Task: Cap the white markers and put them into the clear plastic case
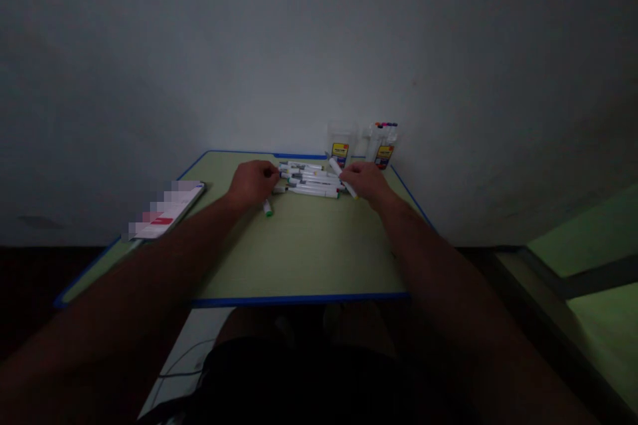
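Several white markers [314, 180] lie side by side in a loose pile near the back of the table. My right hand [366, 180] is closed on a white marker [335, 166] with a yellow end, held slanting over the pile's right side. At the pile's left edge is my left hand [255, 182], its fingers curled together at the marker ends; whatever they pinch is too small to name. Just below that hand a green-ended marker [268, 208] lies apart from the pile.
Behind the pile stands a clear container [341, 139] with a yellow label. Right of it, another clear container [381, 146] holds several coloured-capped markers. A flat printed item [169, 212] lies at the table's left. The table [299, 252] has a blue edge and meets the wall.
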A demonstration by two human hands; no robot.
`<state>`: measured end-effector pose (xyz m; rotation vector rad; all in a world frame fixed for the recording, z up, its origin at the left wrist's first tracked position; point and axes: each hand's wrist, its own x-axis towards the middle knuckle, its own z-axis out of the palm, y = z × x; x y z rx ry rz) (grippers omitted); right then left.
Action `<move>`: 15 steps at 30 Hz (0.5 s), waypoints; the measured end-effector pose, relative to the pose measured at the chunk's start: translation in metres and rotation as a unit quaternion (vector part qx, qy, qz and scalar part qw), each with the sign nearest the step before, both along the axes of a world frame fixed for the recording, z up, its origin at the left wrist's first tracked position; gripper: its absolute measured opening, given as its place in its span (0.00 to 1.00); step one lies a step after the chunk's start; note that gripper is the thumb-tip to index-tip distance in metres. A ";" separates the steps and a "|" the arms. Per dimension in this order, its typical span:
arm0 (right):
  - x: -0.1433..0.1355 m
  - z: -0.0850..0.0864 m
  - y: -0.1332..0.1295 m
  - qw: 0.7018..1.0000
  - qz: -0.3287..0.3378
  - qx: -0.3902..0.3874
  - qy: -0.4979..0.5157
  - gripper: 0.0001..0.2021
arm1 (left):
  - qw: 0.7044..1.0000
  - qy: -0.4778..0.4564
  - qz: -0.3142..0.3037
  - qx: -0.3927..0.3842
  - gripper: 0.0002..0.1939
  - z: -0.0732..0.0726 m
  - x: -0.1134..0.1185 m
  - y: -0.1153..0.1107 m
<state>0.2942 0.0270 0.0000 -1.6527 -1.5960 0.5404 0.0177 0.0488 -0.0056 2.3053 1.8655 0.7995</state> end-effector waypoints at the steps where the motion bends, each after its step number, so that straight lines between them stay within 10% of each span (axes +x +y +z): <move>1: 0.000 0.000 0.000 1.000 -0.001 -0.001 0.002 0.08 | 1.000 0.008 -0.008 0.006 0.15 0.002 0.004 0.006; 15: -0.001 0.007 0.000 0.999 -0.039 0.037 0.001 0.07 | 0.974 0.126 -0.189 -0.018 0.20 0.000 0.083 0.058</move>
